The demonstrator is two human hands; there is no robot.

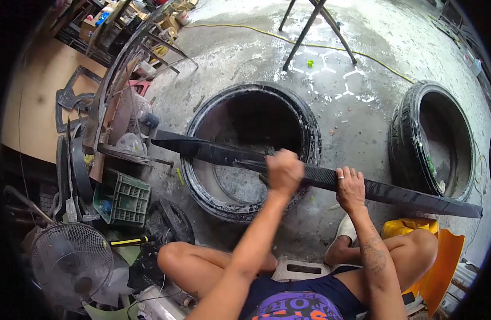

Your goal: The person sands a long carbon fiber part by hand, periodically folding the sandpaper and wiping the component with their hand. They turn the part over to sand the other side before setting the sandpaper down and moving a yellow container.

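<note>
A long, narrow black strip with a woven, carbon-fibre-like pattern lies slantwise across a tyre on the floor. Its left end reaches past the tyre; the other end extends far to the right. My right hand, with a ring on one finger, grips the strip right of its middle. Closed in a fist, my left hand is slightly blurred over the strip's middle. A small dark piece shows beneath that fist, but I cannot make out what it is.
A second tyre stands at the right. A green crate and a fan are on the left. A yellow cable crosses the floor behind metal legs. An orange curved panel is beside my right knee.
</note>
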